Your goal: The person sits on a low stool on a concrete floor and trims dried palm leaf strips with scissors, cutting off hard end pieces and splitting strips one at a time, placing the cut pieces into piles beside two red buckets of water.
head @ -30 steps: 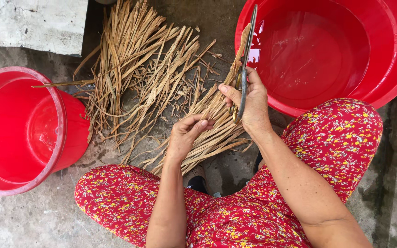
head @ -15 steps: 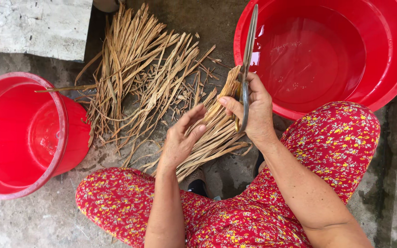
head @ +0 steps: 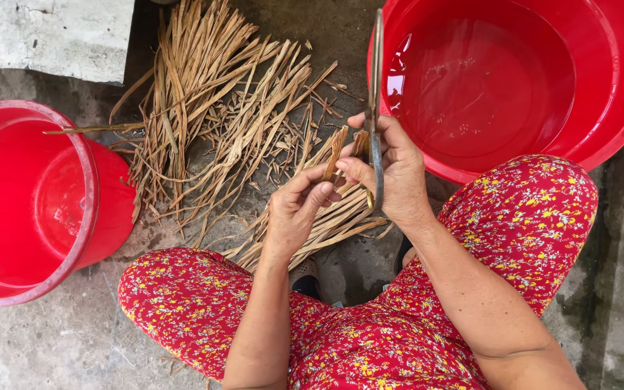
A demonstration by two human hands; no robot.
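Red cloth with small flowers covers the knees at the bottom, and the two bare arms reach out from there. Just past the knees, the left hand pinches the end of a dry brown strip between thumb and fingers, so it is closed on the strip. Right beside it, touching the same strip, the right hand is wrapped tight around a long thin knife, whose blade points up and away. It looks like the step in hand is working the blade along this one strip, maybe to split or scrape it. The next move seems to need a steady pull with the pinch kept firm and the thumb kept off the blade. Under the hands lies a small bunch of strips on the ground. Farther out is a big loose pile of dry strips. A red bucket stands at the left and a red basin with water at the far right
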